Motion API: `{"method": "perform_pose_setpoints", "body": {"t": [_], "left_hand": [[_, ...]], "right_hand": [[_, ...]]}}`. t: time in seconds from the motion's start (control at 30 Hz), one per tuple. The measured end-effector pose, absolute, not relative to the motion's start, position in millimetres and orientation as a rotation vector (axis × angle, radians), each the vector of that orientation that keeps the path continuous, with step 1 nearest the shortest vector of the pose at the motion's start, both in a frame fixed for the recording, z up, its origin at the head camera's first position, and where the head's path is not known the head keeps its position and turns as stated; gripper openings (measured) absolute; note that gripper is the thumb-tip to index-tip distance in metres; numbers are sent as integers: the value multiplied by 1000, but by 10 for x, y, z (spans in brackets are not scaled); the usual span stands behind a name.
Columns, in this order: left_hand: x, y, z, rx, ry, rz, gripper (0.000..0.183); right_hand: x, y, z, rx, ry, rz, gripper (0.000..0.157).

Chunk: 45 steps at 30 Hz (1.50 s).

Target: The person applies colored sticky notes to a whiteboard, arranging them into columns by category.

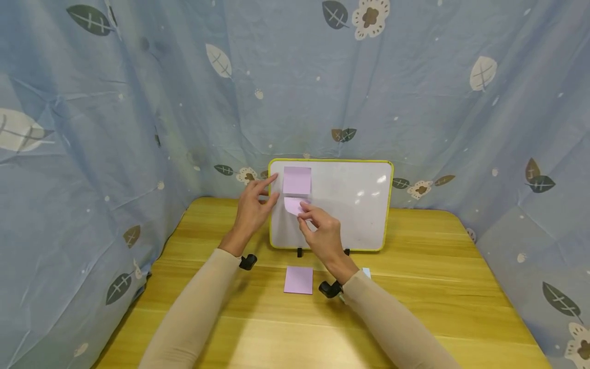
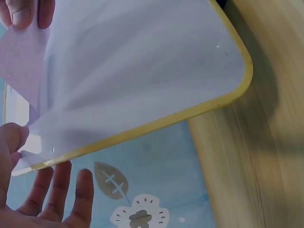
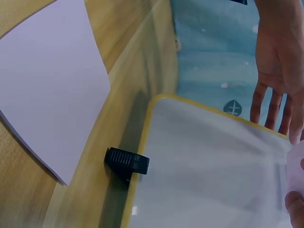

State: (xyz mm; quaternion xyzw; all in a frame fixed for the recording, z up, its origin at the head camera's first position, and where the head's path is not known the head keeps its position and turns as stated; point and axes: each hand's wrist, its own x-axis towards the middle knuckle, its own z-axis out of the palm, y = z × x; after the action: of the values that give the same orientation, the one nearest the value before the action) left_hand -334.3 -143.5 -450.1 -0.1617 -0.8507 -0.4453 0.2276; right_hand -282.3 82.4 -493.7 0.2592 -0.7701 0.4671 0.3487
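A small whiteboard point(image 1: 350, 205) with a yellow rim stands upright on the table. One purple sticky note point(image 1: 297, 180) is on its upper left. Just below, my right hand point(image 1: 322, 233) pinches a second purple sticky note point(image 1: 293, 205) between thumb and fingers; its lower part curls off the board. My left hand point(image 1: 251, 210) is at the board's left edge with fingers fairly straight. Its thumb point(image 2: 16, 135) lies on the front side, while several fingertips point(image 2: 61, 175) meet the rim from outside. A purple sticky note pad point(image 1: 298, 280) lies in front of the board.
Black feet point(image 3: 126, 161) support the board's lower edge. A light blue piece point(image 1: 366, 272) shows partly behind my right forearm. The wooden table point(image 1: 415, 307) is bordered by patterned blue curtains point(image 1: 286, 102) at the back and sides.
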Motion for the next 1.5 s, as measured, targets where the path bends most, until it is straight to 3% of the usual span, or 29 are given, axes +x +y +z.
{"method": "perform_pose_setpoints", "body": {"t": [1.5], "left_hand": [[-3447,-1445,-4598,-521,-2338,-1183,67]], "right_hand": [[-2913,751,-5031,675,-2002,1062,10]]}}
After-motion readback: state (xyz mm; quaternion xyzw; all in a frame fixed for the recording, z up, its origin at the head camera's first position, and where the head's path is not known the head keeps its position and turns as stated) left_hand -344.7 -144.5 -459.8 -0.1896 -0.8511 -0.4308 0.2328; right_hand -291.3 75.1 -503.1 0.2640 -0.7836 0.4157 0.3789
